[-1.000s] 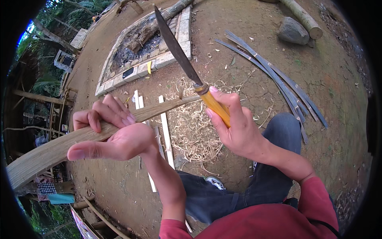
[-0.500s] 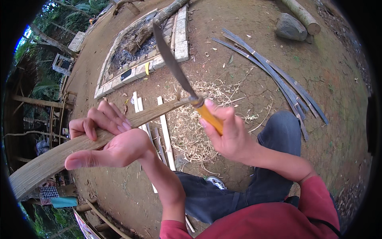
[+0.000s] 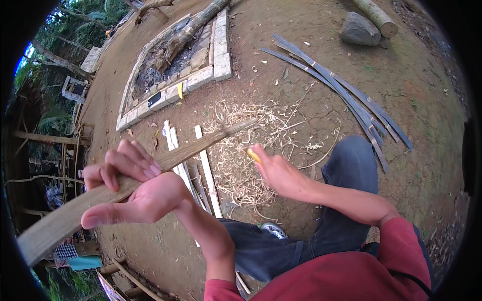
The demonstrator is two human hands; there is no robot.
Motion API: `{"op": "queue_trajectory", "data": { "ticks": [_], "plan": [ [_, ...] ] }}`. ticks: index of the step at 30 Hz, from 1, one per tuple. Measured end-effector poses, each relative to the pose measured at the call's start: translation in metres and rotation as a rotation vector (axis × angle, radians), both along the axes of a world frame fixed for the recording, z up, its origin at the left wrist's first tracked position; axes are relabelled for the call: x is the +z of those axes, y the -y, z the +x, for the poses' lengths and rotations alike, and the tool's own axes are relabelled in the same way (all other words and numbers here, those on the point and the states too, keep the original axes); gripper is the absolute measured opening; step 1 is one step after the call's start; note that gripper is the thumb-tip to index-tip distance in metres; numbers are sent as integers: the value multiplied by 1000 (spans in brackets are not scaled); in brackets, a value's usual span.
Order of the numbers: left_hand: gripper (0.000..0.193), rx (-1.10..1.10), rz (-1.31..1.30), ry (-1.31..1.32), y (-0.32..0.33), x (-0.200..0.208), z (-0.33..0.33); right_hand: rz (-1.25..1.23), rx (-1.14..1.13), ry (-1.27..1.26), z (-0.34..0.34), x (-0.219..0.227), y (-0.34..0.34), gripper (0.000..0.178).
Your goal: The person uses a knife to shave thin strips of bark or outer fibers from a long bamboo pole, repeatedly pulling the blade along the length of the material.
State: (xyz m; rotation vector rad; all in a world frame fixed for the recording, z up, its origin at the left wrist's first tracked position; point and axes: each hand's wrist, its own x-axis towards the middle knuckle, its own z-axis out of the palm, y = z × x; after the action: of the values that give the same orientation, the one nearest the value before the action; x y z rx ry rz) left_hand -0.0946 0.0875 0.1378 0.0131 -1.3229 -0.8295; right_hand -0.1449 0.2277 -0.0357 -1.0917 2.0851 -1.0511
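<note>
Bamboo slat (image 3: pixel 125 188) clamped in our left hand (image 3: pixel 133 193), tip toward 2 o'clock | right hand (image 3: pixel 276 173) fisted on yellow handle (image 3: pixel 254 155), blade seemingly hidden.

Bare dirt ground (image 3: pixel 311 65) carried everything here, packed brown earth with small cracks. A pile of pale wood shavings (image 3: pixel 241 160) sat scattered in the middle, spreading out in thin curls. Just left of it a few light split bamboo slats (image 3: pixel 206 170) lay side by side. Off to the right, a bundle of long dark bamboo strips (image 3: pixel 341 90) stretched diagonally across the dirt. Up top was a brick-edged fire pit (image 3: pixel 221 60) with ash and a charred log (image 3: pixel 188 32) inside. A grey rock (image 3: pixel 359 29) rested touching a cut log (image 3: pixel 374 16) at the far edge.
</note>
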Motion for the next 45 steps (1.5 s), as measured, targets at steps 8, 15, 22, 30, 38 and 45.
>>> {"op": "queue_trajectory", "data": {
  "ticks": [8,15,22,30,38,45],
  "plan": [
    [64,5,14,-3,8,3,1,-503,-222,14,-8,64,-13,30],
    [63,-101,-28,-20,-9,0,1,-647,-218,-170,0,42,4,28],
    [66,-145,-1,41,6,-18,-13,-309,-217,1,-22,13,-14,27],
    [66,-79,113,90,8,-52,-23,-398,-213,63,-23,13,-14,31],
    [64,-147,92,178,22,-40,-6,-384,-119,119,-11,22,-18,32],
    [59,-178,108,78,4,-44,-19,-764,-270,-224,12,36,-7,33]
  ]
}}
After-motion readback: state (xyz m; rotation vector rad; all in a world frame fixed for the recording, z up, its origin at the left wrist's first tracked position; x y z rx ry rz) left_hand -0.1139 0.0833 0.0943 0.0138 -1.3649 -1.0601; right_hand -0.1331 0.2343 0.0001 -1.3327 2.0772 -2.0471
